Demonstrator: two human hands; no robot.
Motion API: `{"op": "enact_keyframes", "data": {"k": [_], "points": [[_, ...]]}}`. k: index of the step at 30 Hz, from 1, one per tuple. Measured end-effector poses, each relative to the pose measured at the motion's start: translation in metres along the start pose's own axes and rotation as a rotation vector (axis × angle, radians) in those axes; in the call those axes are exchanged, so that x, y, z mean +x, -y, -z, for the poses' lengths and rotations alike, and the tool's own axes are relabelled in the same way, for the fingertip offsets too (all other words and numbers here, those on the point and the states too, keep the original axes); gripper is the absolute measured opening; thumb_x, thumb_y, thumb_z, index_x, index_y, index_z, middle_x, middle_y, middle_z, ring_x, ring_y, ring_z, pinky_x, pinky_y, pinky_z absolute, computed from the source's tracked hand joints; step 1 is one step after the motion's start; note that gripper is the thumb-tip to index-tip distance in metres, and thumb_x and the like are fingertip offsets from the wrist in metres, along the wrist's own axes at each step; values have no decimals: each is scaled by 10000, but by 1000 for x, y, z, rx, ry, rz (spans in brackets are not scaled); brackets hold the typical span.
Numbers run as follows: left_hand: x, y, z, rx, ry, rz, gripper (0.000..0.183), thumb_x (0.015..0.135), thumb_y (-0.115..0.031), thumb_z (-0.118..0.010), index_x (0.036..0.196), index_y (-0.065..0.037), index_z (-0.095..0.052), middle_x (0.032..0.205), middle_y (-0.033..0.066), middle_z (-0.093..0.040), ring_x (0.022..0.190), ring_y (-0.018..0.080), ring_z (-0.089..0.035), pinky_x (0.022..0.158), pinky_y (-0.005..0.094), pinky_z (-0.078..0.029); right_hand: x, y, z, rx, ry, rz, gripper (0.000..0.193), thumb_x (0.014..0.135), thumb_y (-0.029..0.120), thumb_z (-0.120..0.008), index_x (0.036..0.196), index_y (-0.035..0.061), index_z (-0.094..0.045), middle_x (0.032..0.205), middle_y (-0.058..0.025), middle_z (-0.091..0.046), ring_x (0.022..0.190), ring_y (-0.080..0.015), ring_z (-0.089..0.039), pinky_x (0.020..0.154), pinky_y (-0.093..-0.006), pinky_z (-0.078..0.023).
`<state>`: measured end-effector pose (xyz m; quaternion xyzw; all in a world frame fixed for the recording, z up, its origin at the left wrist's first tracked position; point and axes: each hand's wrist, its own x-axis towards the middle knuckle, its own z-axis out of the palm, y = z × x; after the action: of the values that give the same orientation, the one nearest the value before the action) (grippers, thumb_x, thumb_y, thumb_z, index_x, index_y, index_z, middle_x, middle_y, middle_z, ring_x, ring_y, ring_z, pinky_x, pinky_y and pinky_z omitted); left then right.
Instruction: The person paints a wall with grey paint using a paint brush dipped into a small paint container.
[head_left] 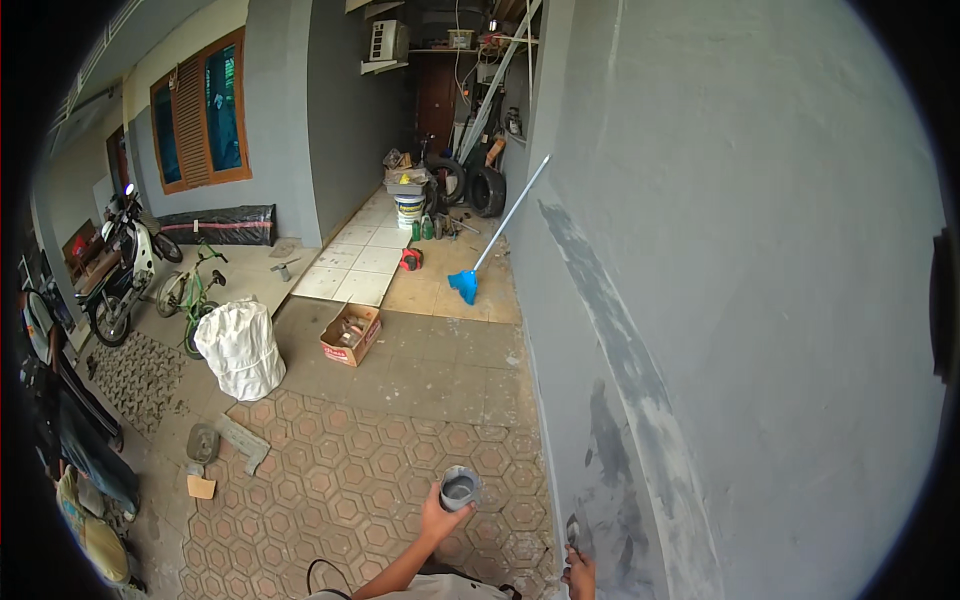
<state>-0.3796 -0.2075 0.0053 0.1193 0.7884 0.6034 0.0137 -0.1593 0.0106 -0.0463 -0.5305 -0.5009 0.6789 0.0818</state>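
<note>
My left hand [441, 517] is closed round a small round cup [475, 484] with grey paint [458, 488] inside, held above the paving. Close to the foot of the grey wall [800, 250], my right hand [579, 576] grips a paintbrush [573, 535] with its dark tip pointing up. Whether the tip touches the wall I cannot tell. Beside it the wall carries dark grey smears [612, 445]. A long, patchy strip [625, 370] of darker and paler grey slants down the wall.
A broom with a blue head [464, 285] leans against the wall. On the ground stand an open cardboard box [350, 340], a white sack [240, 350], a grey bowl [203, 443] and a bucket [409, 210]. A green bicycle [196, 295] and a motorcycle [125, 265] are at the left.
</note>
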Motion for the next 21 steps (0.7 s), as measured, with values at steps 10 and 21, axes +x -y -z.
{"op": "enact_keyframes", "data": {"k": [10, 21], "points": [[84, 32, 86, -81, -169, 37, 548, 598, -243, -770, 1009, -5, -495, 892, 160, -624, 826, 243, -622, 729, 341, -480, 3, 33, -161, -179, 152, 301, 139, 868, 114, -505, 952, 16, -557, 593, 18, -429, 464, -67, -391, 412, -247, -314], [103, 59, 162, 70, -510, 256, 568, 592, -240, -774, 1027, 2, -499, 905, 178, -628, 853, 257, -630, 730, 344, -489, 54, 143, -319, -206, 364, 622, 210, 790, 91, -641, 950, -44, -625, 680, 11, -522, 562, -52, -446, 507, -185, -351]]}}
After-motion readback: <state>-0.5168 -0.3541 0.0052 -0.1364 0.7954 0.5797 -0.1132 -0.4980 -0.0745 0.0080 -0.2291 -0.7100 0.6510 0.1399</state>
